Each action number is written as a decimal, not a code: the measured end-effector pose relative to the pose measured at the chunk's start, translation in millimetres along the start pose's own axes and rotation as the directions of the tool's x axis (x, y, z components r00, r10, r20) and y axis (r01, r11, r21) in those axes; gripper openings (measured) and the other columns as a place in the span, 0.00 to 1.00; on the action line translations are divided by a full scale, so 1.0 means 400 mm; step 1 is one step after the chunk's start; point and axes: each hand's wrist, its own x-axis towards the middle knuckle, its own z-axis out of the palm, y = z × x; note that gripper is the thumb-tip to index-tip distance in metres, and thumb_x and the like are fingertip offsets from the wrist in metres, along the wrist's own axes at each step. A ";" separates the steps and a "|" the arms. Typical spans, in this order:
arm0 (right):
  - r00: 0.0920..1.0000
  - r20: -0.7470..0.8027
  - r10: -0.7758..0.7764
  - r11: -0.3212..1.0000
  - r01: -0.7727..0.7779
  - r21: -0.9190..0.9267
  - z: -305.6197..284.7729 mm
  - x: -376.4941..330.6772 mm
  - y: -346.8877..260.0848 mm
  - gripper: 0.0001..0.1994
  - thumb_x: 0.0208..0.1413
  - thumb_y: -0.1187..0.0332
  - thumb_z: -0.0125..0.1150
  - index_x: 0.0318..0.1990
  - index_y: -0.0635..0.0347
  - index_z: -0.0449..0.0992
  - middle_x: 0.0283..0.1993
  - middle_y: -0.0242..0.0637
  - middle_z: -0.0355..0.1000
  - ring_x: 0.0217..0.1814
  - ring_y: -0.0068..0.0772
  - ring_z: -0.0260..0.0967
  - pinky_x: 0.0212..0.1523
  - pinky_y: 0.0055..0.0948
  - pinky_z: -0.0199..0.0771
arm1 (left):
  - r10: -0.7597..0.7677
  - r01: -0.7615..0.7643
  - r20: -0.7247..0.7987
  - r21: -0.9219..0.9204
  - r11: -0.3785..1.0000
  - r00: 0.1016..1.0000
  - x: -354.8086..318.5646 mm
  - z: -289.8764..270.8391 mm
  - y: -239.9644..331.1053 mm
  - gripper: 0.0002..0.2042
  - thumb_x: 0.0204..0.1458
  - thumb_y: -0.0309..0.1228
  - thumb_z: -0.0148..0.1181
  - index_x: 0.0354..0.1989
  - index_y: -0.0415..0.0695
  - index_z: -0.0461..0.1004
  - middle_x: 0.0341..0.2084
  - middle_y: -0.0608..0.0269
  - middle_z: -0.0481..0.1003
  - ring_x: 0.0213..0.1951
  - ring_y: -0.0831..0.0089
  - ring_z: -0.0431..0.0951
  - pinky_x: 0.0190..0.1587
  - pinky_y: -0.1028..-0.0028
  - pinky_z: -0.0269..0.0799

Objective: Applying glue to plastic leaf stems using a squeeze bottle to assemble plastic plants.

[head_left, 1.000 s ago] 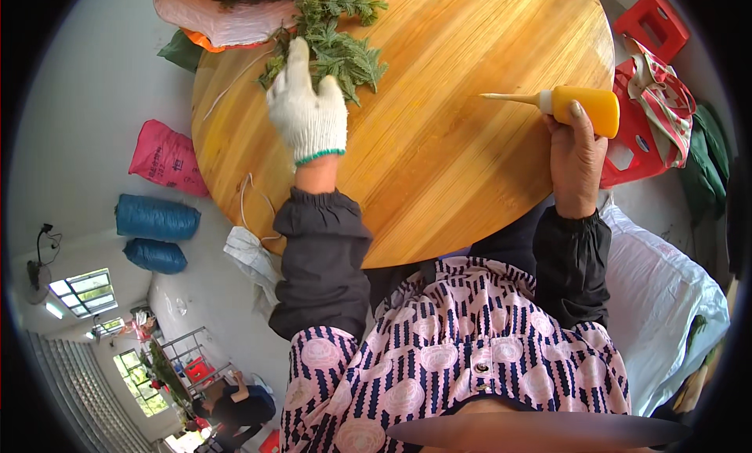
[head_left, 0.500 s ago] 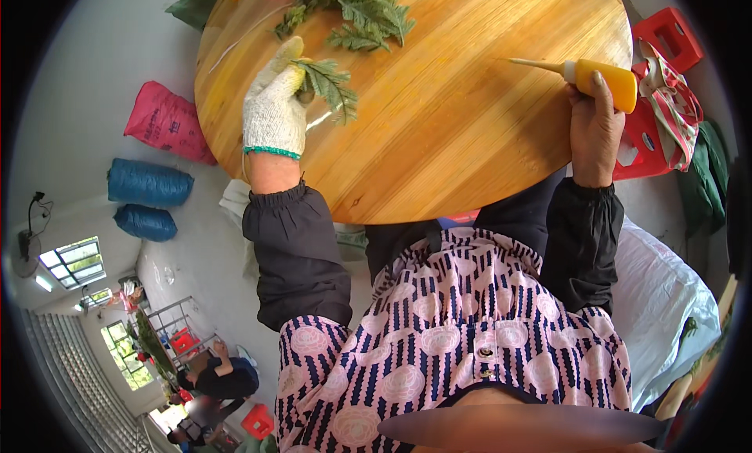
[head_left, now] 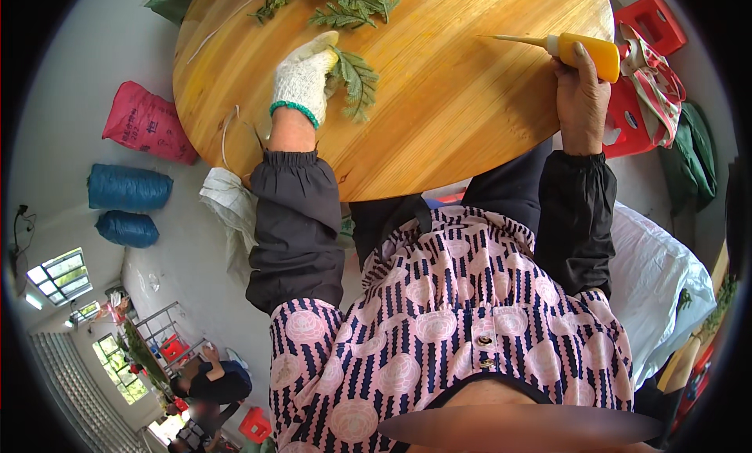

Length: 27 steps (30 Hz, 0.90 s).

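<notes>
My left hand [head_left: 304,78], in a white knit glove with a green cuff edge, is closed on a green leafy sprig [head_left: 359,83] above the round wooden table [head_left: 439,116]. The sprig's leaves hang out to the right of the glove. At the table's right side my bare right hand [head_left: 583,100] grips a yellow squeeze bottle [head_left: 591,57]. Its long thin nozzle points left over the wood. More green leaf sprigs [head_left: 352,5] lie at the far edge of the table, beyond my left hand.
Red plastic stools [head_left: 652,26] and a red-and-white bag [head_left: 654,88] stand at the right. A white sack [head_left: 654,288] is beside me. On the left floor lie a pink sack [head_left: 149,122] and blue sacks [head_left: 129,186]. People [head_left: 219,378] are at the lower left.
My left hand with the sprig has moved right and turned, its leaves now hanging lower. My right hand keeps hold of the bottle. The whole view has shifted slightly.
</notes>
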 end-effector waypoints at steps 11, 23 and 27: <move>0.999 0.041 0.010 1.000 -0.009 -0.025 -0.012 0.004 0.002 0.18 0.58 0.70 0.73 0.54 0.62 0.76 0.51 0.35 0.76 0.54 0.30 0.76 0.54 0.33 0.78 | 0.412 -0.300 -0.359 0.327 0.896 0.838 -0.046 -0.026 -0.120 0.17 0.57 0.21 0.58 0.56 0.39 0.79 0.44 0.56 0.80 0.39 0.67 0.80 0.41 0.68 0.80; 0.979 0.200 0.025 0.992 -0.048 0.114 0.041 -0.055 -0.027 0.17 0.62 0.70 0.68 0.56 0.62 0.73 0.51 0.38 0.76 0.52 0.35 0.78 0.50 0.37 0.82 | 0.624 -0.551 0.258 0.764 0.336 0.738 -0.155 0.071 -0.071 0.25 0.52 0.24 0.63 0.62 0.46 0.75 0.45 0.51 0.80 0.49 0.55 0.80 0.55 0.60 0.75; 0.963 0.264 0.049 0.993 -0.076 0.093 0.086 -0.101 -0.048 0.15 0.62 0.69 0.67 0.54 0.62 0.75 0.48 0.37 0.78 0.49 0.34 0.79 0.50 0.37 0.82 | 0.559 -0.770 0.548 0.557 0.311 0.622 -0.131 0.013 -0.056 0.27 0.52 0.18 0.59 0.62 0.49 0.76 0.51 0.57 0.81 0.55 0.59 0.78 0.59 0.64 0.73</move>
